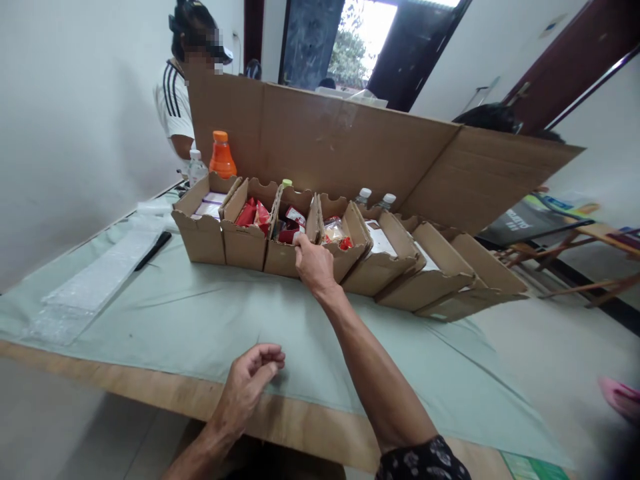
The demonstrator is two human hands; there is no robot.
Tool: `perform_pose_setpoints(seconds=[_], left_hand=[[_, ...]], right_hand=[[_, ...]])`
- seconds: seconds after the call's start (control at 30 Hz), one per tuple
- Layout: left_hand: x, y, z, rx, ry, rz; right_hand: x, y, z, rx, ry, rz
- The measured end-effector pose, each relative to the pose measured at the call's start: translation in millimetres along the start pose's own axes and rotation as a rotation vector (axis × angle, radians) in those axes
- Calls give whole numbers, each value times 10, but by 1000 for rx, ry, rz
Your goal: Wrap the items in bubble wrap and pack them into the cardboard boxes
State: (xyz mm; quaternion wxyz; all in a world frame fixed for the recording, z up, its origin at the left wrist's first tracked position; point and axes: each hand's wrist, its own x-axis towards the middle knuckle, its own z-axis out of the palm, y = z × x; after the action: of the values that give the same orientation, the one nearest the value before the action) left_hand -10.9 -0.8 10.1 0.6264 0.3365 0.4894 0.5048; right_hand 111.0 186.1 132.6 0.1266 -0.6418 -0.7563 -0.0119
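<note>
My right hand reaches to the front rim of the third cardboard bin from the left. Its fingers are closed in a pinch at a dark red packet; the fingertips are partly hidden. Behind that lies a red-and-white packet in the same bin. Low over the table's near side is my left hand, fingers loosely curled, the thumb apart, nothing visible in it. Red packets fill the second bin, and a clear bag with pale contents sits in the fourth.
Several bins stand in a row before a tall cardboard panel. An orange bottle and clear bottles are behind them. Bubble wrap and a black strip-like object lie left on the green cloth. A person is beyond the panel.
</note>
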Motion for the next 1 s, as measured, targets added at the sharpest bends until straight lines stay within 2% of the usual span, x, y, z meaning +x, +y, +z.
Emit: perform_pose_setpoints(seconds=[0.1,0.2,0.3,0.33,0.4,0.5,0.53,0.57,0.63,0.7,0.8,0.9,1.0], left_hand=[[-156,-13,-215,87,54,24],[-234,-11,-411,157,179,64],[-280,7,-550,209,300,131],[-284,18,-570,223,321,157],[-266,38,-563,247,323,208],[-181,39,-471,281,237,277],[-145,26,-433,288,199,298],[-108,8,-396,293,162,316],[-43,-36,-328,296,96,325],[4,-67,-257,294,43,281],[61,-36,-108,301,-3,218],[198,85,98,314,-27,260],[476,187,286,323,-72,328]], right_hand=[[-304,2,-27,29,6,-52],[-880,93,-107,125,46,-186],[-1533,387,-267,325,89,-374],[-1717,533,-335,389,93,-398],[-2012,871,-455,483,159,-323],[-2334,1366,-507,617,354,-42],[-2431,1488,-478,668,382,26],[-2525,1576,-425,708,365,66],[-2690,1637,-257,723,236,76],[-2778,1569,-40,666,113,72],[-2672,1405,244,625,106,95],[-2294,1410,362,649,175,145],[-1836,1590,395,693,201,178]])
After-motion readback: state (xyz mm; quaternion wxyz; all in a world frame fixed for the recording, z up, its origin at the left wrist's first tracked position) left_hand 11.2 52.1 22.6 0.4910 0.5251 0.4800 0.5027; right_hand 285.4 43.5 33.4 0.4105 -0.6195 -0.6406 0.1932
